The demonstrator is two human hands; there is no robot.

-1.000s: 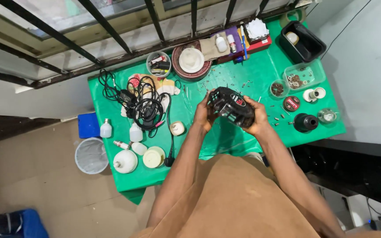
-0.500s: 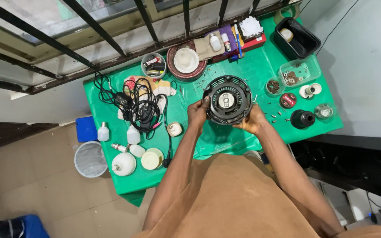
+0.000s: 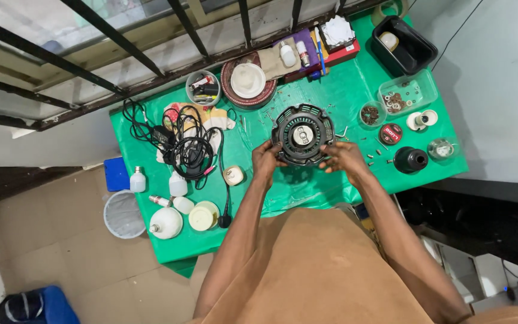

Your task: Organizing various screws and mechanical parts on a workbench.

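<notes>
The round black housing (image 3: pixel 303 134) is lying flat near the middle of the green surface (image 3: pixel 307 186), its open face with a pale metal hub turned up, and both hands are gripping its near rim. Going from the left edge: a tangle of black cables (image 3: pixel 190 144) is sitting over some coloured scraps, and white bulb shells (image 3: pixel 166 222) and a cream round cap (image 3: pixel 202 216) are resting toward the near left corner. The left hand (image 3: pixel 265 163) is pressing its fingers against the housing's lower left rim, curled around it. The right hand (image 3: pixel 344 157) is holding the lower right rim, its fingers bent and laid on the edge. Small screws are lying scattered just beside the housing. At the far edge a clear cup of small tools (image 3: pixel 203 88) is standing beside a round dark tray holding a white dish (image 3: pixel 248 81). Toward the right edge a black funnel-shaped part (image 3: pixel 410 159) and small clear tubs of washers (image 3: pixel 406 96) are sitting well apart from the hands
</notes>
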